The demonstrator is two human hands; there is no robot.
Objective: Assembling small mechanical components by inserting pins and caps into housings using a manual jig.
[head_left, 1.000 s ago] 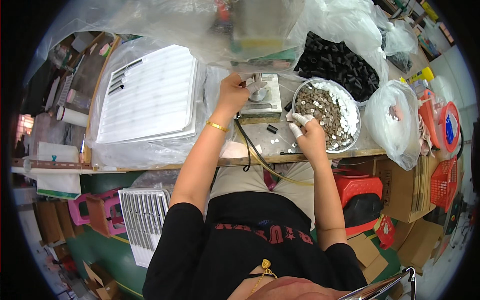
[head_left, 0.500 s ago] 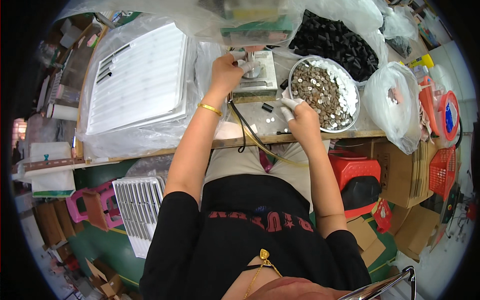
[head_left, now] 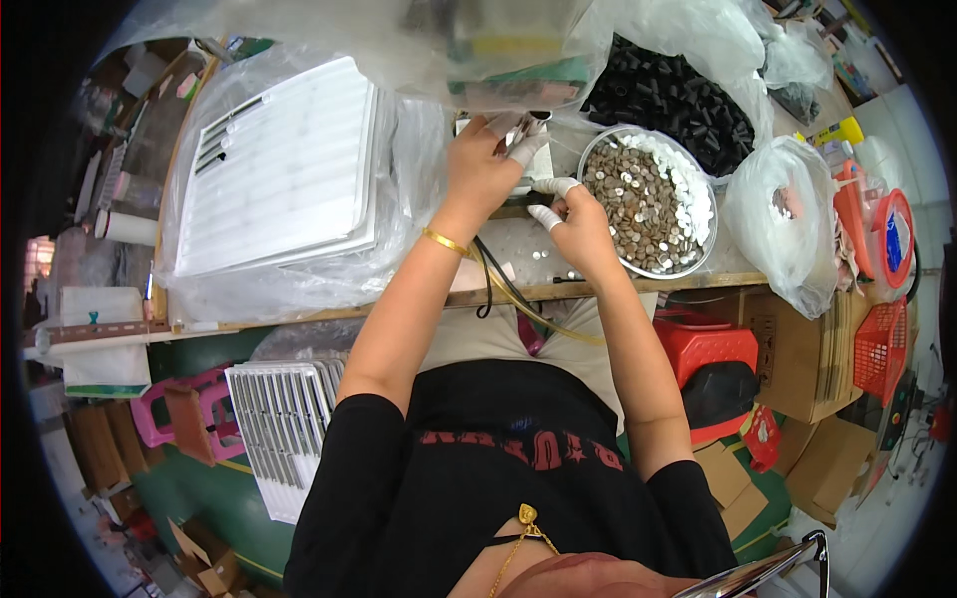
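My left hand (head_left: 483, 171), in white finger covers, is closed at a metal block (head_left: 541, 164) under a plastic-draped machine. Its fingertips are around something shiny that I cannot make out. Just to the right, my right hand (head_left: 580, 221) also wears white finger covers. It pinches a short black tube (head_left: 544, 197), mostly hidden by the fingers, close to the block's front edge. Beside that hand stands a round clear bowl (head_left: 714, 221) of small brown and white discs. A few white discs (head_left: 539, 254) lie loose on the table near my right wrist.
White ribbed trays (head_left: 289, 169) are stacked on plastic sheeting at the left. Black tubes (head_left: 668, 100) fill a bag behind the bowl, and a clear plastic bag (head_left: 783, 219) sits at the right. A cable (head_left: 498, 267) hangs over the front table edge (head_left: 449, 297).
My right hand has moved left and up to the block, and the black tube has gone from its place on the table. My left hand has shifted slightly right.
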